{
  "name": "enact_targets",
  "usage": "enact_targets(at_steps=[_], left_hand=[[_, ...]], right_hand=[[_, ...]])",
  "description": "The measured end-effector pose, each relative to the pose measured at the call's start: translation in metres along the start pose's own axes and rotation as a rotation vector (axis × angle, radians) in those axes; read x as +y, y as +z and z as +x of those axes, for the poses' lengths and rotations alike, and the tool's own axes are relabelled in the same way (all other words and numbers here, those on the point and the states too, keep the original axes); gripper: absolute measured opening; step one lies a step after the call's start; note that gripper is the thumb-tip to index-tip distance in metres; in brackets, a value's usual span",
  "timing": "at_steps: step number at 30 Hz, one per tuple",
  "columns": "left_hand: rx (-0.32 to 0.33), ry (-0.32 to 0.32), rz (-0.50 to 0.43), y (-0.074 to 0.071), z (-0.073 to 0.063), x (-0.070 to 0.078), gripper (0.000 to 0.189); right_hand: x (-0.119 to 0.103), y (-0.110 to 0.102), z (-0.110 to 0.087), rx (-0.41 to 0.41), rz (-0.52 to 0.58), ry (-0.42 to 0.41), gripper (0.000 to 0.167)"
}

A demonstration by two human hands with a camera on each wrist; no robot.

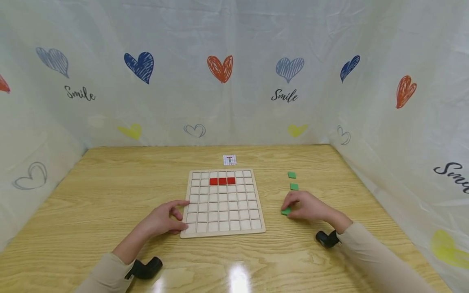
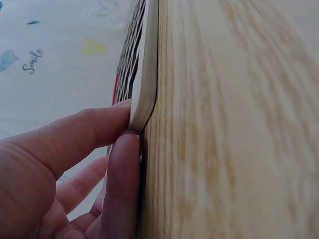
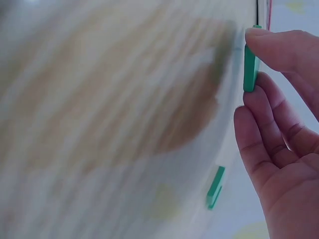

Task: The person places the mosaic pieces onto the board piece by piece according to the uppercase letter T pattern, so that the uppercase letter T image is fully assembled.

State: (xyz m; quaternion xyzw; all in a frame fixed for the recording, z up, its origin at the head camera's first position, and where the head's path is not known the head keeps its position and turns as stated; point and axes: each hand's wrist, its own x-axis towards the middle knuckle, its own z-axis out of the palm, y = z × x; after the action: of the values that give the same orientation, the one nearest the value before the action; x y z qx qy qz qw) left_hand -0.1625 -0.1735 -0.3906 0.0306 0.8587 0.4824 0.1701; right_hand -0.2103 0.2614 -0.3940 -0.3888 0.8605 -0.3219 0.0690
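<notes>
A wooden grid board point(image 1: 222, 235) lies on the table with a row of 3 red square tiles point(image 1: 222, 181) in its upper part. At the board's lower left, my left hand point(image 1: 165, 217) grips the edge, its thumb over the corner. The left wrist view shows this corner point(image 2: 144, 112) close up, with a finger against its side. To the right of the board, my right hand point(image 1: 307, 206) pinches a green square tile point(image 3: 250, 69) between thumb and fingertips. Two more green tiles, one farther back point(image 1: 291, 175) and one nearer point(image 1: 294, 186), lie beyond that hand.
Behind the board lies a small card point(image 1: 229, 160) printed with a T-shaped grid pattern. A white curtain point(image 1: 168, 81) with hearts and "Smile" lettering encloses the wooden table point(image 1: 121, 175) at the back and sides. Black wrist cameras show below both sleeves.
</notes>
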Motion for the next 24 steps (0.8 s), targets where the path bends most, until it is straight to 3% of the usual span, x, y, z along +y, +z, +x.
enact_targets(at_steps=[10, 24], left_hand=[[0.004, -0.010, 0.007, 0.000, 0.000, -0.001, 0.068], [0.004, 0.003, -0.013, 0.000, -0.001, -0.001, 0.068]], right_hand=[[-0.009, 0.004, 0.017, 0.018, -0.023, 0.029, 0.015], [-0.022, 0.009, 0.039, -0.005, 0.064, 0.050, 0.015]])
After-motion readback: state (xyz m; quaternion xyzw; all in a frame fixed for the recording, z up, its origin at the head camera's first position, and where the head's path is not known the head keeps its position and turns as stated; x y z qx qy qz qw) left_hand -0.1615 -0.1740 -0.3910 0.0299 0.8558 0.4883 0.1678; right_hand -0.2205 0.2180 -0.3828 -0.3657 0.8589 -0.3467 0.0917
